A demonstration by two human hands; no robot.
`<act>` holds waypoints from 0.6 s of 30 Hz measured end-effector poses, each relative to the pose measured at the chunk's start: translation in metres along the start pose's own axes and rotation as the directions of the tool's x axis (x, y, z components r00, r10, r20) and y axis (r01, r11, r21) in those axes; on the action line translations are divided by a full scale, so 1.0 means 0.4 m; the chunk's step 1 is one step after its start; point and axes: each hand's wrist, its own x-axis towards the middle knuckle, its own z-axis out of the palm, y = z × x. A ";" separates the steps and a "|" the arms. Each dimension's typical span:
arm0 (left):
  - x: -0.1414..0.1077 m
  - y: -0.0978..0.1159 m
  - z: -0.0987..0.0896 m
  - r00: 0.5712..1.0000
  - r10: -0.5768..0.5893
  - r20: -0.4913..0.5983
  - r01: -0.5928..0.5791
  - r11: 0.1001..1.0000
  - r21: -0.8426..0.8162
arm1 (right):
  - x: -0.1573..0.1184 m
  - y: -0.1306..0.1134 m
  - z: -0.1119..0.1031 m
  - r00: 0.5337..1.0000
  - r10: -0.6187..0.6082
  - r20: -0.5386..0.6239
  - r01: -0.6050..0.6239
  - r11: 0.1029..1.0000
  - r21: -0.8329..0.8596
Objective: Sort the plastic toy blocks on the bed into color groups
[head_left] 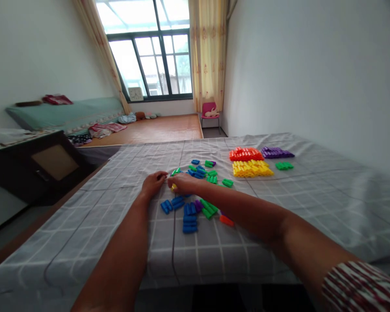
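Small plastic tubes in several colours lie loose around my hands. My right hand point(183, 183) reaches across to the middle of them, its fingers closed on a yellow tube point(173, 187) that shows just below the fingertips. Close by on the left, my left hand point(154, 183) rests on the cloth with curled fingers; whatever it may hold is hidden. Blue tubes point(190, 219) lie nearest me, beside green tubes point(209, 209) and a purple tube point(198, 205). Beyond my right hand is a mixed heap with more blue tubes point(199, 171). An orange tube point(226, 220) sits under my right forearm.
A grey checked cloth point(117, 225) covers the surface. Stacked on the right are red-orange tubes point(246, 154), yellow tubes point(251, 169) and purple tubes point(277, 152), with a few green tubes point(284, 166) alongside. Behind stand a bed point(162, 128) and a pink chair point(209, 108).
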 end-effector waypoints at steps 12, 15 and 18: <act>0.007 -0.004 -0.011 1.000 -0.021 0.003 0.021 1.000 -0.006 | -0.433 0.444 -0.206 0.823 0.498 -0.273 -0.288 0.780 0.555; 0.009 0.000 -0.013 0.999 -0.041 0.006 0.041 0.999 -0.001 | -0.462 0.461 -0.194 0.830 0.467 -0.305 -0.270 0.815 0.512; 0.005 0.002 -0.012 0.999 -0.051 -0.003 0.051 0.999 -0.018 | -0.426 0.421 -0.173 0.898 0.359 -0.255 -0.247 0.889 0.385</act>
